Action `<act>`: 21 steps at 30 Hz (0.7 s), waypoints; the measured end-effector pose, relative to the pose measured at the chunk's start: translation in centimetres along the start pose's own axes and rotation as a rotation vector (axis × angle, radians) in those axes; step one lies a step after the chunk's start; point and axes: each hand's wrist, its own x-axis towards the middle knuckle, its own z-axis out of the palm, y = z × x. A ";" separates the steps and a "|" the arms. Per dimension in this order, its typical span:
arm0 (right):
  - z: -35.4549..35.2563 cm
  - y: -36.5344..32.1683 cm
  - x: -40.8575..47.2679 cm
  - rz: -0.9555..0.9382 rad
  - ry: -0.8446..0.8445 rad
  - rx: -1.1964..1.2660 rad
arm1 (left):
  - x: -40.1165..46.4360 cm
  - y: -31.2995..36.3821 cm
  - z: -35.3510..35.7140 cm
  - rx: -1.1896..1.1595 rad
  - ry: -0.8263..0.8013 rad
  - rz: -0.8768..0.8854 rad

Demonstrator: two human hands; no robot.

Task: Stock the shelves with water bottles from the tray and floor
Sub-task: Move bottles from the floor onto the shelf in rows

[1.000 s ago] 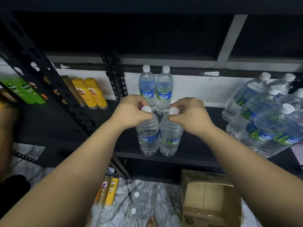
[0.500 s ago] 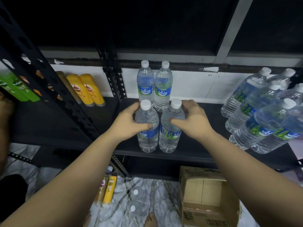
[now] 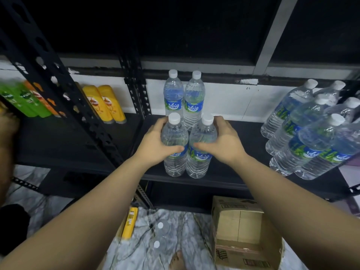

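Observation:
Two clear water bottles with white caps and blue-green labels stand upright side by side near the front edge of the black shelf (image 3: 243, 178). My left hand (image 3: 155, 145) wraps the shoulder of the left front bottle (image 3: 175, 164). My right hand (image 3: 224, 143) wraps the right front bottle (image 3: 198, 166). Behind them, two more bottles (image 3: 184, 96) stand against the white wall. On the floor below lie two further bottles (image 3: 159, 234), their caps facing up.
Several water bottles (image 3: 311, 133) crowd the shelf's right end. Yellow bottles (image 3: 105, 104) and green bottles (image 3: 25, 100) fill the left bay beyond a black perforated upright (image 3: 64, 94). An open cardboard box (image 3: 243, 230) and yellow packs (image 3: 129, 223) sit on the marble floor.
My hands slid down from the caps to the bodies of the two front bottles. The bottles stand on the shelf slightly nearer the rear pair.

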 end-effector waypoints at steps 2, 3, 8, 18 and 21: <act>0.1 0.7 -0.3 0.014 -0.047 0.009 | -0.3 -0.3 0.0 -0.036 -0.019 -0.002; 0.2 0.8 -0.5 0.014 -0.050 0.022 | -0.4 -0.2 0.1 -0.054 -0.012 0.004; 0.6 0.8 -0.4 0.022 -0.014 0.140 | -0.2 -0.3 0.5 -0.136 0.069 -0.002; 2.2 1.0 2.7 0.065 -0.015 0.205 | 3.2 -1.5 -0.2 -0.201 0.056 -0.036; 2.8 0.8 4.4 0.057 -0.004 0.190 | 5.0 -1.9 -0.6 -0.198 0.053 -0.037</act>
